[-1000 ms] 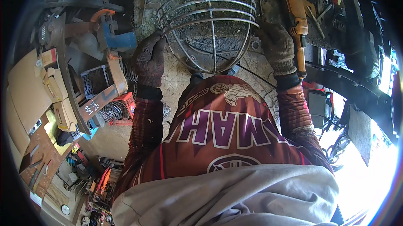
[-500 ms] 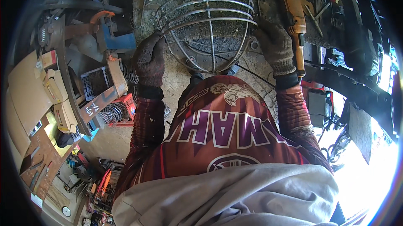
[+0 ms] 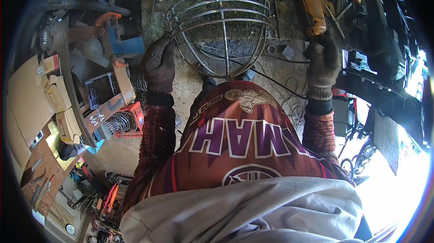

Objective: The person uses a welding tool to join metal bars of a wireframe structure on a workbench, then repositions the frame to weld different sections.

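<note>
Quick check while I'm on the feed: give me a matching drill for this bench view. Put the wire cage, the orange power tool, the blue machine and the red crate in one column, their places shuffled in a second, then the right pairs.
Things:
1. wire cage
2. orange power tool
3. blue machine
4. red crate

Places:
A. low on the left, beside the left forearm, with wire coils
B. right of the cage, just above the right hand
C. centre of the bench, its rim gripped by the left hand
D. left of the cage, beyond the left hand

Pairs: 1-C, 2-B, 3-D, 4-A
</note>
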`<state>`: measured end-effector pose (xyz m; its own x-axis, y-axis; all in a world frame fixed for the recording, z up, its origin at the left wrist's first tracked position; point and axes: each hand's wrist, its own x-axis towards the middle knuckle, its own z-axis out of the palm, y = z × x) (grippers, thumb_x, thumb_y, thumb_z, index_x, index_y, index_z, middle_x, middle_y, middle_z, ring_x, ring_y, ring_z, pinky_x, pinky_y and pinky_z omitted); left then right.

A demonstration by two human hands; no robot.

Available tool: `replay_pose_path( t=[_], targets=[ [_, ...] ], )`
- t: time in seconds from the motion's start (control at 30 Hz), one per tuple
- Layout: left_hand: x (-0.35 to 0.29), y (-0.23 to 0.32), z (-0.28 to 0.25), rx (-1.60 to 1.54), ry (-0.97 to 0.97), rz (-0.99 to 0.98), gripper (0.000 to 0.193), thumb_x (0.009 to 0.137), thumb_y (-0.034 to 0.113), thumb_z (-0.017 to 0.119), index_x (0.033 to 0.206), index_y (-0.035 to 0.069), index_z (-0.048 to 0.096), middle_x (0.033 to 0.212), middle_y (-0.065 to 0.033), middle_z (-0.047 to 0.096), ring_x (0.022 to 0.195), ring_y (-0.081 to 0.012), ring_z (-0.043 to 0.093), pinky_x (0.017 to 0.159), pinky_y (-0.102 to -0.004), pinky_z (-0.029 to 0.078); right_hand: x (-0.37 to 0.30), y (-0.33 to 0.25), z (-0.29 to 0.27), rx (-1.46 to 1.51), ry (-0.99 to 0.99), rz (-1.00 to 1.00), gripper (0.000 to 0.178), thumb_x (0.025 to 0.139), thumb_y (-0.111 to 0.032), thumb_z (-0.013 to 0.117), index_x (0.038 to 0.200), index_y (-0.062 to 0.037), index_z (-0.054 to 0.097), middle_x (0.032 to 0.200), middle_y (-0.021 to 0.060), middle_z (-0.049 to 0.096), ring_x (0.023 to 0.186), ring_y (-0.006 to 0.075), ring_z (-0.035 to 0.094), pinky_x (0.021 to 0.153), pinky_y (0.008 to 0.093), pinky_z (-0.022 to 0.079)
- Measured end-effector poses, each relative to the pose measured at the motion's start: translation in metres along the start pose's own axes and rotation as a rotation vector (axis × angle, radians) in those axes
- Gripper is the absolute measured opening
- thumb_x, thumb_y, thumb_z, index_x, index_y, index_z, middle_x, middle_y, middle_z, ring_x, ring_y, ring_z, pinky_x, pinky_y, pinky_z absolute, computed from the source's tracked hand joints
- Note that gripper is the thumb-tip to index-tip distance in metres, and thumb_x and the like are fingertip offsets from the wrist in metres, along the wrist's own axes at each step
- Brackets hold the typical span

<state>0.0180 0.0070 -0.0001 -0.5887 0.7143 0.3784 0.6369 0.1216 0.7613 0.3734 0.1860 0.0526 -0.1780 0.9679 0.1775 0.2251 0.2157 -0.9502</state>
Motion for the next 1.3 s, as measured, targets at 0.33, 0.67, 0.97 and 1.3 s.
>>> replay_pose_path(
  t=[0.33, 0.67, 0.97, 1.3],
  targets=[
    [-0.002, -0.004, -0.004, 0.043, 0.011, 0.073, 0.018, 0.088, 0.005, 0.077, 0.106, 0.002, 0.075, 0.101, -0.0133, 0.076, 0.092, -0.0228, 0.074, 0.083, -0.0339, 0.058, 0.005, 0.016, -0.148, -0.842, 0.737, -0.466, 0.02, 0.094, -0.018, 0.065, 0.103, 0.0005, 0.067, 0.095, 0.0121, 0.068, 0.089, 0.0226, 0.066, 0.076, 0.0366, 0.058],
    [-0.003, -0.005, -0.002, -0.104, -0.126, 0.049, 0.029, 0.099, 0.009, 0.065, 0.122, -0.008, 0.066, 0.116, -0.0154, 0.071, 0.104, -0.0227, 0.067, 0.092, -0.033, 0.053, 0.029, 0.055, -0.222, -0.259, 0.894, 0.138, 0.066, 0.09, -0.041, 0.073, 0.137, 0.002, 0.054, 0.12, 0.0204, 0.067, 0.113, 0.0306, 0.066, 0.096, 0.0355, 0.051],
    [0.001, -0.008, -0.001, -0.055, -0.132, 0.061, 0.026, 0.099, 0.008, 0.064, 0.119, -0.007, 0.068, 0.113, -0.0155, 0.072, 0.102, -0.0235, 0.068, 0.093, -0.0338, 0.052, 0.05, 0.093, -0.213, -0.536, 0.913, 0.431, 0.072, 0.084, -0.059, 0.072, 0.131, -0.0041, 0.063, 0.113, 0.0157, 0.073, 0.112, 0.033, 0.066, 0.098, 0.0401, 0.048],
    [-0.001, 0.0, -0.008, -0.009, -0.073, 0.02, 0.022, 0.094, 0.008, 0.071, 0.115, 0.002, 0.074, 0.114, -0.013, 0.074, 0.107, -0.0217, 0.07, 0.094, -0.0331, 0.054, 0.05, 0.123, -0.293, -2.272, 0.194, 0.008, 0.027, 0.096, -0.023, 0.058, 0.121, -0.0138, 0.064, 0.112, 0.0079, 0.069, 0.104, 0.0209, 0.068, 0.089, 0.0365, 0.051]
  ],
)
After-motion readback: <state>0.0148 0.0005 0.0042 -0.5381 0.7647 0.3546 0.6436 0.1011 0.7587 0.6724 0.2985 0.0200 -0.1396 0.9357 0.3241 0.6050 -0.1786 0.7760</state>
